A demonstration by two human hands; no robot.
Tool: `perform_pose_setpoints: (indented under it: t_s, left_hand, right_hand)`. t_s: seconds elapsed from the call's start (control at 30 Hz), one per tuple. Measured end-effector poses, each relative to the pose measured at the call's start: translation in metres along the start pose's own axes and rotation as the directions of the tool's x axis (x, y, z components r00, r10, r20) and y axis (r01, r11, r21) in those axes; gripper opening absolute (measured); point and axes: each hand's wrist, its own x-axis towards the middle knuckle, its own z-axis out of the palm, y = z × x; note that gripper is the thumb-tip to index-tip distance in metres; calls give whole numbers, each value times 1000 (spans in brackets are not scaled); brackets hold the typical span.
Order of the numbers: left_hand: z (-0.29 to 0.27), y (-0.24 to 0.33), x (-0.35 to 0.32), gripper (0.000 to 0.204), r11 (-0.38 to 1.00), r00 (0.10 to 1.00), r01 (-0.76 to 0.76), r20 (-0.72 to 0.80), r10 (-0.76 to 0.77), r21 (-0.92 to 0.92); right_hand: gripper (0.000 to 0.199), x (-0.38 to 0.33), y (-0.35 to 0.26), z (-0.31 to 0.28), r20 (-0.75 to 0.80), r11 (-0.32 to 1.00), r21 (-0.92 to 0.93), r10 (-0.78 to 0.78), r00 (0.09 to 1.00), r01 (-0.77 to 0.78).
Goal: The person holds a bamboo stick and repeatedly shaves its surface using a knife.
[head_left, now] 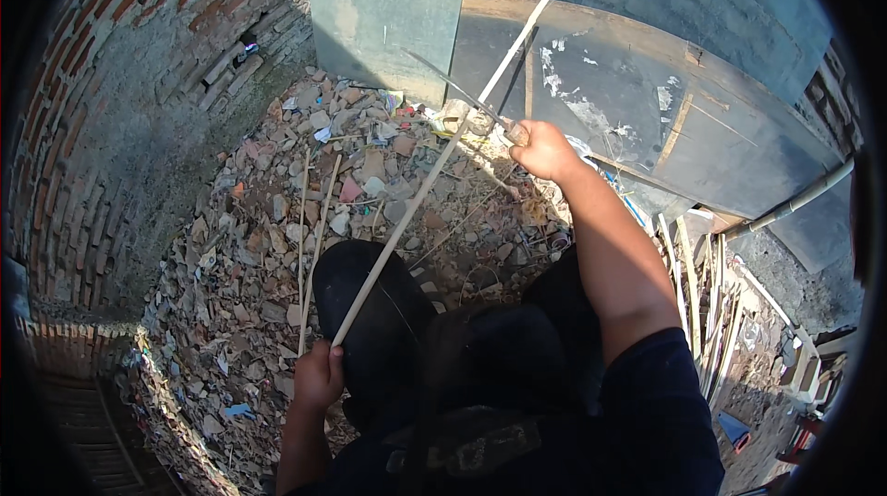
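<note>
A long pale stick [407,217], which looks like a bamboo strip, slants from lower left up to the far panels. My left hand [319,374] is closed around its near end, beside my left knee. My right hand [545,151] grips the wooden handle of a long-bladed knife [445,79], farther out and to the right. Its blade points up and left, crossing the upper part of the stick. Whether the edge touches the stick I cannot tell. Behind that crossing lies a pale, rough block [455,115], partly hidden. My dark-clad knees are bent below the stick.
Broken brick and stone rubble [249,265] covers the ground. Two thin sticks [319,228] lie left of my knee. Several pale sticks [707,311] are heaped at right, near a handsaw [735,429]. A brick wall [139,127] stands left; grey-blue panels [388,11] stand ahead.
</note>
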Motion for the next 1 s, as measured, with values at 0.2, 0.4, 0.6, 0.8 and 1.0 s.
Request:
perform_pose_setpoints:
  t_s: [0.2,0.4,0.6,0.8,1.0]
  left_hand:
    - [-6,10,-3,29,999,1000,-7,-6,7,34]
    - [-4,14,-6,30,999,998,27,-51,-25,36]
    - [-9,29,-8,30,999,997,45,-66,-45,5]
    - [-10,43,1,28,998,996,54,-67,-51,38]
    - [3,36,7,27,999,994,40,-106,-40,-4]
  right_hand:
    - [32,-12,-12,13,-11,990,-86,-117,993,116]
    - [40,-40,-61,23,228,912,-124,-357,906,390]
    - [32,-54,-88,20,237,701,-597,-309,921,389]
    - [33,-66,-105,15,266,830,-488,-151,952,268]
    - [29,-65,-102,31,311,775,-487,-276,909,402]
